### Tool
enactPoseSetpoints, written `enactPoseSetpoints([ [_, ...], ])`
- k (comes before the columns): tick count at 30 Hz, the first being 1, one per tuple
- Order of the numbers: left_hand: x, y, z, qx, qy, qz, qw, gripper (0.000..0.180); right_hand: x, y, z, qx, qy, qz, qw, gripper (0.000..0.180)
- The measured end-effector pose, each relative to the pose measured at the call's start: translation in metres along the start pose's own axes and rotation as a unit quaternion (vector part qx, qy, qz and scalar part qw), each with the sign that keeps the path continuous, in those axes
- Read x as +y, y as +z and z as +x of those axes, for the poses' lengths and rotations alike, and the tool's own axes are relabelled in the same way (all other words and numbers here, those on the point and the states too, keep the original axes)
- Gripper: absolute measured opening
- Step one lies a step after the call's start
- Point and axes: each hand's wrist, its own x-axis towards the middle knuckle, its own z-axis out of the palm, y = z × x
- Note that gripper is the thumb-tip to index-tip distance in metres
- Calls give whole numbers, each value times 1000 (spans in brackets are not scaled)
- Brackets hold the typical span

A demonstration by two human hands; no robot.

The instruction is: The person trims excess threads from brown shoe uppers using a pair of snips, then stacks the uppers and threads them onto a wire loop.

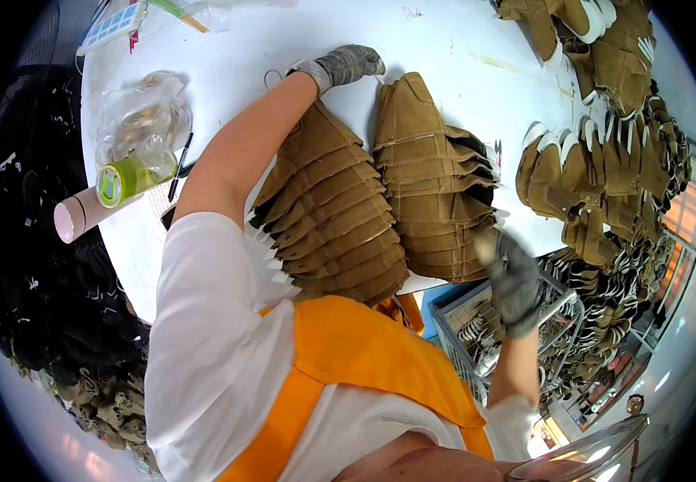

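Two fanned stacks of brown cut fabric pieces lie side by side on the white table (460, 56): a left stack (332, 217) and a right stack (432, 185). My left hand (348, 64), in a grey glove, reaches far across and rests on the table at the top ends of both stacks, fingers loosely spread. My right hand (515, 283), also in a grey glove and blurred, is at the lower right edge of the right stack, touching its pieces. Its grip is not clear.
A heap of brown shoe uppers with white trim (605, 145) fills the table's right side. A grey wire basket (476, 321) of pieces stands below the table edge. At the left lie a pink tube (79, 217), a green-capped roll (123, 181), a plastic bag (139, 120) and a pen (179, 165).
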Motion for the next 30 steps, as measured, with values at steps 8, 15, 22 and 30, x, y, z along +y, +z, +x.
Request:
enactPoseSetpoints([
  [8,4,-1,0,14,-30,-155,987,17,-41,95,286,-132,25,-457,879,39],
  [15,51,-54,-55,102,5,-150,983,22,-1,131,341,-249,3,-427,869,53],
  [22,23,-81,-174,171,-264,82,946,47,0,130,337,-234,-7,-347,908,48],
  [30,-19,-32,-154,214,-306,-331,866,35,6,129,329,-196,-36,-267,943,34],
])
